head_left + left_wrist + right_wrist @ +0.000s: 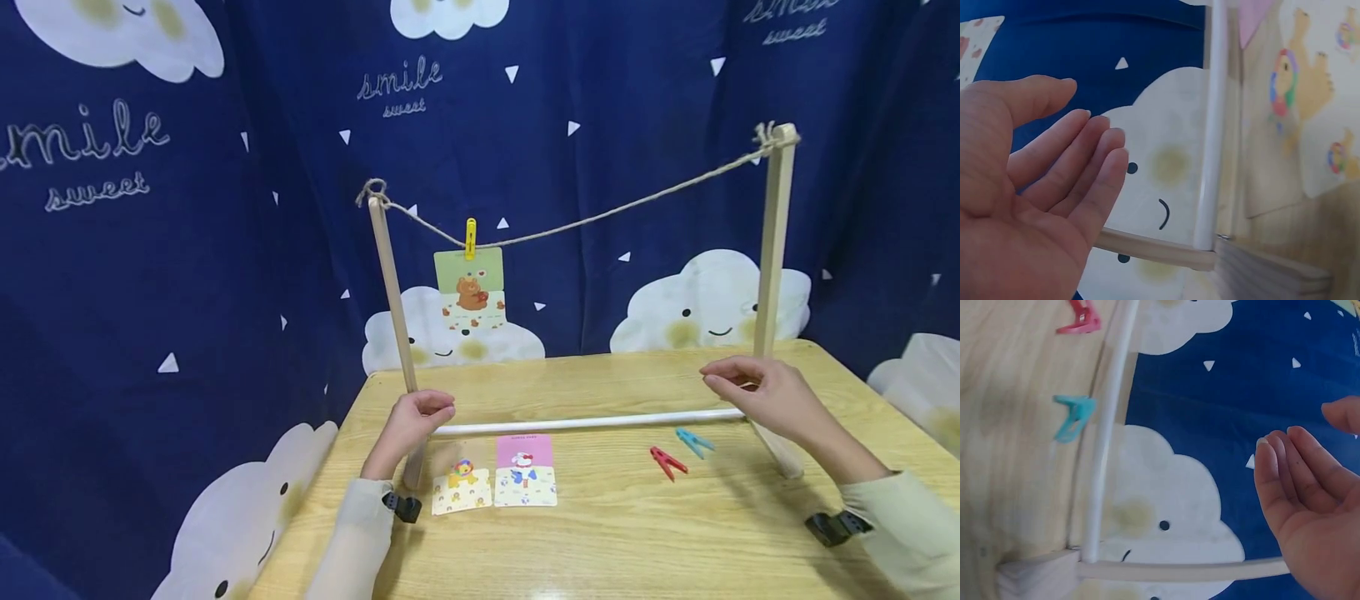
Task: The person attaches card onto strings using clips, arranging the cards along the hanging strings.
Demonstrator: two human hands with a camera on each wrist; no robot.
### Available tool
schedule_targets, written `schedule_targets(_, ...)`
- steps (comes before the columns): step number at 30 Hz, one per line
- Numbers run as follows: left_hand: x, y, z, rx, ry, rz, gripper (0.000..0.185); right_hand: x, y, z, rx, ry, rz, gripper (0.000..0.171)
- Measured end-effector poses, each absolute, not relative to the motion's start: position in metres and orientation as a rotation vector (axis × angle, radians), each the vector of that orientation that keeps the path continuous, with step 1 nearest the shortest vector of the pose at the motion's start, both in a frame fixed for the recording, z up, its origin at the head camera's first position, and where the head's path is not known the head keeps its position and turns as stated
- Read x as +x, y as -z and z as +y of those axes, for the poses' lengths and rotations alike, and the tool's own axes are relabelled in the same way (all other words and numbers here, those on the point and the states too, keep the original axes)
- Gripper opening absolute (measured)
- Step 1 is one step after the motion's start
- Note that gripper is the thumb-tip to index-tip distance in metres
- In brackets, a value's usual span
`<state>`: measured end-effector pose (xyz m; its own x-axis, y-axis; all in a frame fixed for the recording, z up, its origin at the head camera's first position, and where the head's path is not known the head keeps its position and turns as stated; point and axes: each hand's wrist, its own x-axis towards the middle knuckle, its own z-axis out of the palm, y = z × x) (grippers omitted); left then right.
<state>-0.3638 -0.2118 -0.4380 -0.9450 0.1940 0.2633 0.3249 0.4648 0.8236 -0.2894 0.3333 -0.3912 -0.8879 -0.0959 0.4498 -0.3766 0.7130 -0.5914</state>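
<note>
My left hand (414, 425) hovers beside the left wooden post (393, 292), fingers loosely bent with nothing between them; the left wrist view shows the bare palm. By the foot of the right post (774, 250) is my right hand (765, 395), also holding nothing, its thumb apart from the fingers. A yellow clothespin (470, 239) clips a bear card (470, 287) to the twine (600, 218) strung between the posts. On the table, a lion card (462, 487) and a pink-topped card (526, 471) lie side by side. A red clothespin (667, 462) and a blue clothespin (694, 442) lie to the right.
A white rod (592, 422) joins the two posts low over the wooden table (600, 550). Behind it hangs a dark blue curtain (300, 125) with white clouds and triangles. The twine sags lowest near the yellow clothespin.
</note>
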Motion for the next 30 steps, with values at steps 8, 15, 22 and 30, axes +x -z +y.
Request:
schedule_targets(8,-0.360,0.454,-0.214,-0.502,1.405,-2.703,0.023,-0.292,0.414,0.348,0.312,-1.009,-2.606,0.032)
schedule_targets(15,-0.359,0.464,-0.219,-0.540,1.415,-2.767,0.034,-0.293,0.429,0.352,0.280,-1.028,-2.661,0.034)
schedule_targets(22,-0.359,0.470,-0.221,-0.520,1.445,-2.836,0.039,-0.297,0.441,0.351,0.251,-1.054,-2.740,0.042)
schedule_targets(30,-0.363,0.477,-0.221,-0.514,1.400,-2.865,0.035,-0.299,0.453,0.351,0.264,-1.004,-2.750,0.035)
